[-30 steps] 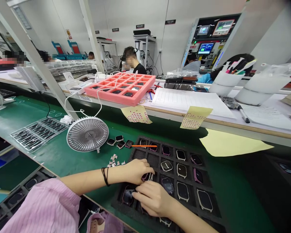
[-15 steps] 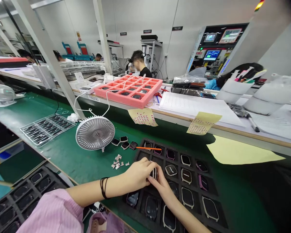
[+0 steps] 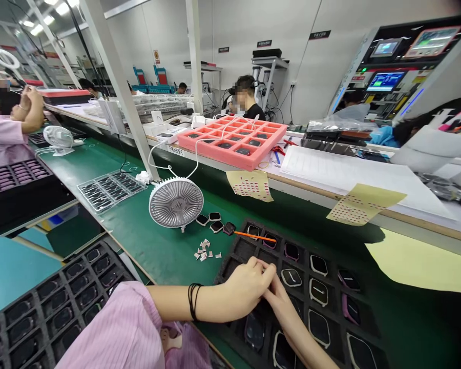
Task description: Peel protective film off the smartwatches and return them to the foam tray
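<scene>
My left hand (image 3: 249, 284), with black bands at its wrist, and my right hand (image 3: 278, 294) meet above a black foam tray (image 3: 234, 266). The fingers of both are closed around a smartwatch, which they now almost wholly hide. Around them, smartwatches lie in the tray's compartments: a silver-framed smartwatch (image 3: 291, 278) just right of my hands, a purple one (image 3: 350, 308) farther right and a large pale-framed one (image 3: 318, 328) nearer me. Across the tray's far left edge lies a thin orange stick (image 3: 254, 236).
Small metallic pieces (image 3: 203, 251) and several loose watches (image 3: 216, 226) lie on the green bench (image 3: 138, 241) near a white fan (image 3: 176, 203). A second watch tray (image 3: 67, 300) stands at the lower left. A pink foam tray (image 3: 230, 138) rests on the shelf. Another person (image 3: 7, 128) sits far left.
My view has swung left, bringing the person at far left into sight. My hands have closed further over the smartwatch, whose edge showed between them before.
</scene>
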Motion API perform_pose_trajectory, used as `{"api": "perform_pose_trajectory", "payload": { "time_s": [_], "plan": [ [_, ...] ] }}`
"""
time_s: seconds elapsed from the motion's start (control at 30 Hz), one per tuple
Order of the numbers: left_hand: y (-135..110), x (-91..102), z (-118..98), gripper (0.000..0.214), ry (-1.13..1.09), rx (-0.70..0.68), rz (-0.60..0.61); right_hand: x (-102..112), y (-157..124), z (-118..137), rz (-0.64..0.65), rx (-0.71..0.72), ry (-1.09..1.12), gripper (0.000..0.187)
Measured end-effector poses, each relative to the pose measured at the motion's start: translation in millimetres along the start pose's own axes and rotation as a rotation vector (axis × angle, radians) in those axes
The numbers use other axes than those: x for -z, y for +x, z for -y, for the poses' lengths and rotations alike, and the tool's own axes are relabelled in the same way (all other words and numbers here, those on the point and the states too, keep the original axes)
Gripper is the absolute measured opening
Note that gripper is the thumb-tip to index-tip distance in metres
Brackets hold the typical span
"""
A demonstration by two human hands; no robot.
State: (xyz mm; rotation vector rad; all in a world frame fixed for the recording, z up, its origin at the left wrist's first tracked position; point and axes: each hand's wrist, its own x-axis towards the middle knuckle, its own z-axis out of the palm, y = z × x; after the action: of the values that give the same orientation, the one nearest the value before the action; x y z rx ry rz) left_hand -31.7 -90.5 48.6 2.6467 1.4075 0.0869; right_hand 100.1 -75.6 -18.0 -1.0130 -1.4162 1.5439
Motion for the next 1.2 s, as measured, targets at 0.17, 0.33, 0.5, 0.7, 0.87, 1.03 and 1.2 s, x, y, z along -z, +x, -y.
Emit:
{"api": "perform_pose_trajectory", "payload": {
  "time_s": [0.17, 0.33, 0.5, 0.7, 0.87, 1.03, 1.2],
  "plan": [
    [-0.7, 2.5, -3.0, 0.065, -0.065, -0.037, 0.006, -5.5, 1.6, -5.1, -0.155, -0.034, 0.077, 0.050],
    [-16.5, 29.4, 36.9, 0.076, -0.400, -0.067, -0.149, -3.6, -2.6, 18.9, -0.087, -0.310, 0.522, 0.045],
    [-40.8, 16.6, 100.8, 0.020, -0.215, 0.341, -0.099, 0.4, -0.5, 34.3, -0.037, -0.418, 0.844, 0.047],
    [-41.4, -23.0, 121.0, 0.017, -0.169, 0.389, -0.043, -0.2, 0.8, 29.7, 0.028, -0.422, 0.850, 0.046],
    [-28.8, -28.7, 118.1, 0.008, -0.171, 0.383, -0.028, -0.1, 1.6, 29.7, 0.038, -0.419, 0.858, 0.049],
    [-31.4, -26.2, 117.0, 0.008, -0.205, 0.377, -0.001, 1.3, 3.8, 30.5, 0.063, -0.377, 0.843, 0.048],
    [-29.3, -27.5, 117.3, 0.007, -0.257, 0.390, -0.001, 0.2, 3.1, 30.7, 0.108, -0.362, 0.857, 0.050]
  ]
}}
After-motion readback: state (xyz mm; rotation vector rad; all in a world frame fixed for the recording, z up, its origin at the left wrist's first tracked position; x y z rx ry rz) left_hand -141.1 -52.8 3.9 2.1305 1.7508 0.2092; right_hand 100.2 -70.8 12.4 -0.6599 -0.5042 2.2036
